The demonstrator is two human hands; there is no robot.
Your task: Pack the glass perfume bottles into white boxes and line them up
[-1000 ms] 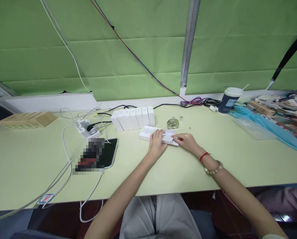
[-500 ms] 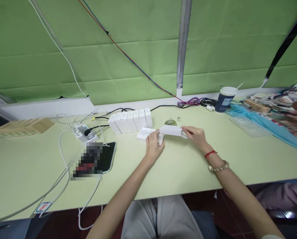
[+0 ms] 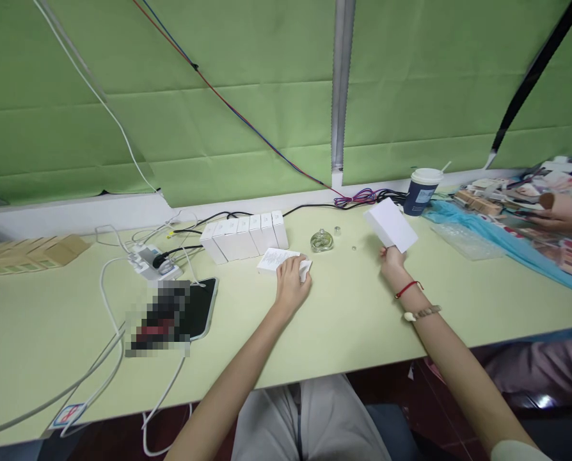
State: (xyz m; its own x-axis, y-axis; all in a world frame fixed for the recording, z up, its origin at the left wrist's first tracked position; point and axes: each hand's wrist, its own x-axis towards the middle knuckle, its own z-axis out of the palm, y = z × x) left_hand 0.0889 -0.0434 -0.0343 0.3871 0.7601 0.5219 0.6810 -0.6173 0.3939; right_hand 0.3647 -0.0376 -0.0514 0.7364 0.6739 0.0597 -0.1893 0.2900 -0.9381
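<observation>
My left hand is closed around the right end of a white printed box, which lies on the table. My right hand pinches the lower edge of a white cardboard piece, tilted and held above the table; its far side is hidden. Between the hands, further back, stands a round glass bottle with a greenish-yellow tint. A small clear cap lies behind it, and a tiny ring-like piece sits to its right.
A row of white boxes stands behind my left hand. To the left are a power strip, a phone and brown boxes. A lidded cup and bubble wrap are at right, near another person's hand.
My right hand has moved right with the white cardboard piece, lifting and tilting it away from the box in my left hand. The bottle and the tiny piece are now uncovered.
</observation>
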